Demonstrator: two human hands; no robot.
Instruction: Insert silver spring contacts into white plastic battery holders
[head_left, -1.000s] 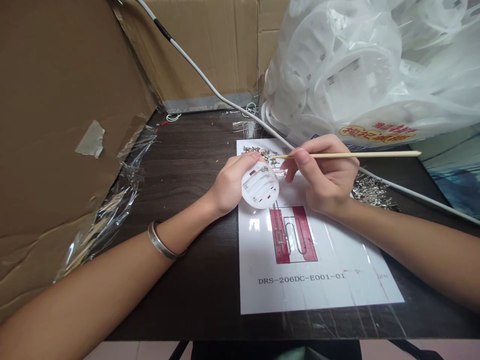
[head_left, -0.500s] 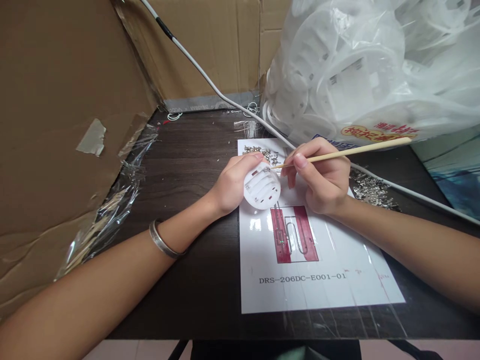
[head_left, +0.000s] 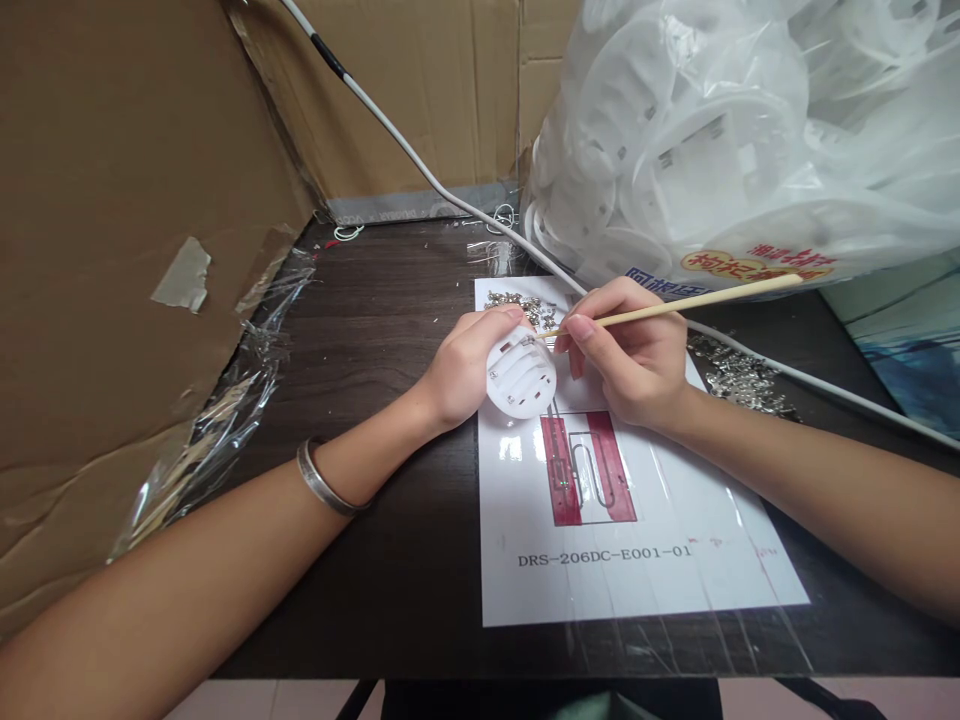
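Observation:
My left hand (head_left: pixel 469 365) grips a round white plastic battery-holder-like part (head_left: pixel 523 375) by its left rim, tilted over the top of a printed sheet. The part has curved ribs, small slots and small metal pieces in it. In my right hand (head_left: pixel 634 350) a thin wooden stick (head_left: pixel 705 302) is pinched between thumb and fingers. Its tip meets the upper right of the white part, near a small metal piece. Just behind the part lies a pile of small metal pieces (head_left: pixel 514 300), partly hidden by my left thumb.
The printed sheet (head_left: pixel 637 590) is taped to the dark table (head_left: pixel 360 350). More metal pieces (head_left: pixel 746 380) lie right of my right wrist. A large clear bag (head_left: pixel 697 180) of white round parts stands behind. A white cable (head_left: pixel 409 150) crosses the table; cardboard walls (head_left: pixel 150 150) stand left and back.
My right hand and the stick have shifted slightly left, toward the white part. The part has turned a little in my left hand, which otherwise stays in place.

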